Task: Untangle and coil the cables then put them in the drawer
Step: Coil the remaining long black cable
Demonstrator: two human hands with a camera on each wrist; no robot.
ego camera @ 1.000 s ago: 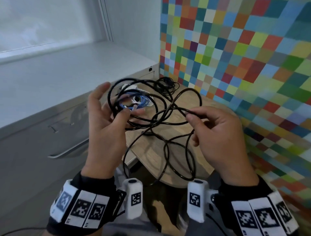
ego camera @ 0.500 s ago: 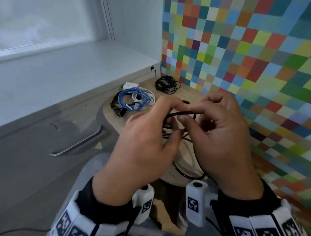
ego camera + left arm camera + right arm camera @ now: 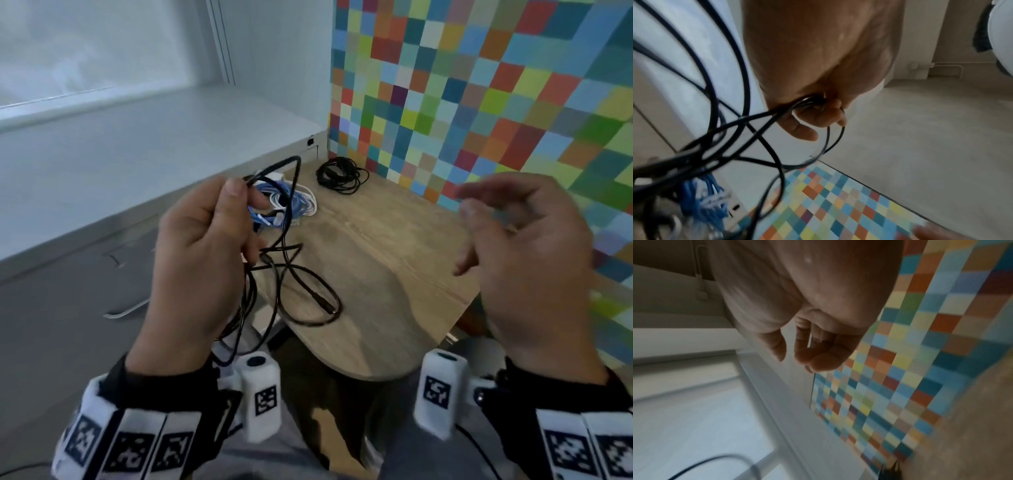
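My left hand grips a loose bundle of black cable above the left edge of the wooden table. Its loops hang below my fist, and one end with a plug lies on the tabletop. In the left wrist view the black cable runs out between my curled fingers. My right hand hovers at the right with relaxed, slightly bent fingers and holds nothing; the right wrist view shows its fingers empty. A blue and white cable pile and a coiled black cable lie at the table's far side.
A grey cabinet with a drawer handle stands at the left under a white counter. A wall of coloured squares borders the table at the right and back.
The hands were together on the black cable half a second ago. My right hand has let go and moved right; my left hand has moved left with the gathered cable.
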